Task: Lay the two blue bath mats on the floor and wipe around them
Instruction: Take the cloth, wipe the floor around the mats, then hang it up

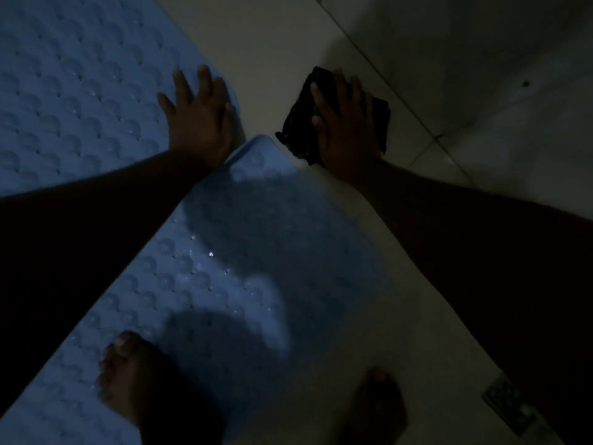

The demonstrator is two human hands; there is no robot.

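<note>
Two blue bath mats with raised bumps lie flat on the pale tiled floor. The far mat [80, 85] fills the upper left; the near mat [244, 252] runs from the centre down to the lower left. My left hand [199, 117] presses flat with spread fingers on the far mat's near right corner. My right hand [345, 123] lies flat, fingers straight, on a dark crumpled cloth [301, 123] on the bare floor just right of the mats' corners.
My bare left foot [138, 380] stands on the near mat and my right foot [378, 409] on the floor [279, 36] beside it. A small floor drain grate [510, 409] sits at the lower right. Tile joints cross the dim floor at the upper right.
</note>
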